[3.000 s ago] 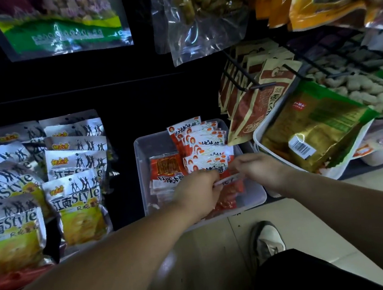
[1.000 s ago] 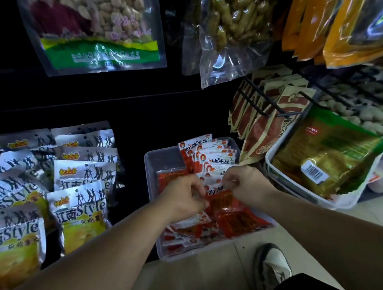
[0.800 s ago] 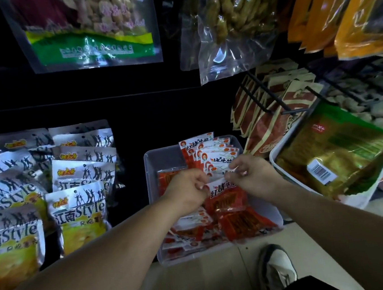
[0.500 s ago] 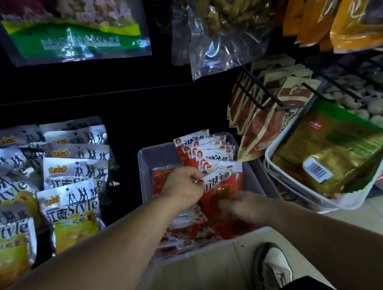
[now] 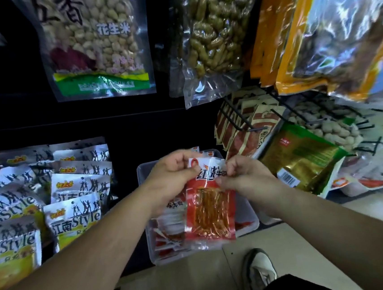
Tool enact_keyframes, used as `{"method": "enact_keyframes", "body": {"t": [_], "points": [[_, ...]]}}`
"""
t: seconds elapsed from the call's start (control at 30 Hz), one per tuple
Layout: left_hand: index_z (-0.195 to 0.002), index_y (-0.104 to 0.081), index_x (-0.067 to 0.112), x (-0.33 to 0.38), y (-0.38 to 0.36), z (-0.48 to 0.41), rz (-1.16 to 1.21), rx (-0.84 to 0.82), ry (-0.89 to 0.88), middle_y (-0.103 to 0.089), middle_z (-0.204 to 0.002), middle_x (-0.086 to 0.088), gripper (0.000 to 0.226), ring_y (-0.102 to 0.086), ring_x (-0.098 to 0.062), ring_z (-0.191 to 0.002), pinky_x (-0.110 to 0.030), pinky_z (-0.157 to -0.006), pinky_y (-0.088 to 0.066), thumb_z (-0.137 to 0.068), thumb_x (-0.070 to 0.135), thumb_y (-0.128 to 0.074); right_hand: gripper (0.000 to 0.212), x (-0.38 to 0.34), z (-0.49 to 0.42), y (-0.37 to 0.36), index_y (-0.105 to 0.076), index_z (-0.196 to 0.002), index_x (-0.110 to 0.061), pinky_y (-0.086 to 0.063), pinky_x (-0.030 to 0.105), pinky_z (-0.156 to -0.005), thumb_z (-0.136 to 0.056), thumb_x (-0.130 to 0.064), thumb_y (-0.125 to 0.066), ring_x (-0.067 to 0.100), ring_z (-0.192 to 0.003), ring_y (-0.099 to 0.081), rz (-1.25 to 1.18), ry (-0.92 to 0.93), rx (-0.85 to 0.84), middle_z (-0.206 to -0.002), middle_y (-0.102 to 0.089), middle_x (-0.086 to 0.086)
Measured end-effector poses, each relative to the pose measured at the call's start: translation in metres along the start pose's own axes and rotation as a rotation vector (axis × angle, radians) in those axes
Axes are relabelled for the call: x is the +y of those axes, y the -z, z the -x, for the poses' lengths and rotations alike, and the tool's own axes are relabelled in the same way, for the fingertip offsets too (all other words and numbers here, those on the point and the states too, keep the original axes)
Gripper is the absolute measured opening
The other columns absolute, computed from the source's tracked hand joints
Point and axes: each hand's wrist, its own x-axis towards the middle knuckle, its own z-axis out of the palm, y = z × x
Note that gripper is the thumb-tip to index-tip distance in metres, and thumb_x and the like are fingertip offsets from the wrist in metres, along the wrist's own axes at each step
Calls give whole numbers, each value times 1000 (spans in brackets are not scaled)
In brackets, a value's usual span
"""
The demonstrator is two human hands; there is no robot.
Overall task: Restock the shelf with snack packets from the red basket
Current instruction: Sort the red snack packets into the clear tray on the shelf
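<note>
A: At your nine o'clock, silver-and-yellow packets (image 5: 73, 217) overlap in rows on the dark shelf. A bag of shelled peanuts (image 5: 96, 44) hangs at eleven.

B: Your left hand (image 5: 172, 173) has its fingers curled, pinching the top left corner of the red snack packet (image 5: 209, 211) by its white header.

A: That packet hangs upright between your hands, over the clear bin (image 5: 144, 166) at your six o'clock. More red packets (image 5: 170, 231) lie inside the bin.

B: Your right hand (image 5: 245, 174) pinches the packet's top right edge, fingers curled as well. A clear bag of peanuts in shell (image 5: 210, 33) hangs at twelve.

A: At three o'clock of the bin a gold-and-green bag (image 5: 304, 157) with a barcode label leans. A shoe (image 5: 260, 271) stands on the floor at five.
</note>
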Motion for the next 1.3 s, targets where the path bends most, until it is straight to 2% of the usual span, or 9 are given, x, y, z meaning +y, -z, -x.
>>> {"method": "enact_keyframes", "body": {"t": [0.1, 0.2, 0.37, 0.57, 0.67, 0.8, 1.0, 1.17, 1.3], "points": [[-104, -58, 19, 25, -2, 19, 160, 38, -26, -77, -106, -11, 24, -75, -33, -94, -43, -74, -58, -91, 15, -77, 33, -27, 24, -1, -66, -78, -23, -60, 42, -66, -93, 5, -70, 34, -83, -77, -245, -35, 128, -90, -77, 14], [-95, -60, 17, 35, -11, 39, 25, -12, -31, -77, -100, -10, 21, -75, -29, -91, -44, -76, -58, -89, 7, -77, 32, -44, 39, -3, -72, -106, -22, -64, 42, -63, -93, 7, -69, 33, -80, -79, -309, -67, 201, -88, -80, 12], [-122, -69, 29, 33, -17, 68, 80, 15, -6, -79, -106, -1, 42, -77, -17, -93, -30, -70, -63, -91, 1, -75, 49, -42, 62, -6, -61, -134, -37, -62, 56, -86, -96, -6, -71, 29, -99, -78, -275, -28, 77, -114, -78, 2], [-136, -57, 49, 35, -11, 70, 125, -106, -47, -76, -119, 3, 69, -75, -18, -107, -37, -81, -64, -88, 4, -79, 52, -53, 59, 8, -66, -134, -35, -65, 45, -79, -99, 3, -64, 30, -100, -77, -303, 172, 63, -109, -79, 9], [-127, -67, 48, 34, -16, 67, -19, -88, -93, -77, -117, 5, 58, -73, -15, -110, -40, -89, -63, -90, 4, -78, 53, -54, 53, 12, -64, -135, -39, -64, 43, -81, -97, -2, -68, 27, -99, -77, -263, 222, 114, -106, -80, 4], [-130, -65, 41, 35, -18, 59, -8, 44, -132, -77, -111, 12, 54, -74, -11, -105, -32, -83, -63, -91, 6, -77, 75, -51, 54, 19, -59, -139, -49, -64, 39, -80, -80, -9, -82, 20, -108, -75, -264, 157, -95, -116, -77, -1], [-143, -46, 47, 35, -9, 60, 10, -191, -3, -74, -120, 12, 87, -74, -14, -108, -32, -80, -63, -81, -1, -85, 53, -43, 50, 13, -64, -136, -19, -64, 41, -86, -89, 3, -75, 21, -109, -74, -237, 7, -77, -121, -76, 3], [-149, -47, 37, 42, 0, 61, 16, -54, -74, -76, -116, 8, 86, -75, -15, -104, -31, -73, -62, -82, -7, -81, 98, -46, 53, 13, -40, -150, -51, -63, 44, -79, -82, 6, -83, 31, -116, -71, -189, 25, -313, -137, -68, -5], [-154, -38, 41, 43, 9, 60, 8, -105, -88, -72, -124, 14, 99, -72, -13, -111, -32, -81, -62, -78, -1, -87, 98, -50, 51, 8, -46, -149, -47, -62, 42, -74, -79, 7, -86, 34, -103, -75, -104, 85, -262, -130, -71, 2]]}}
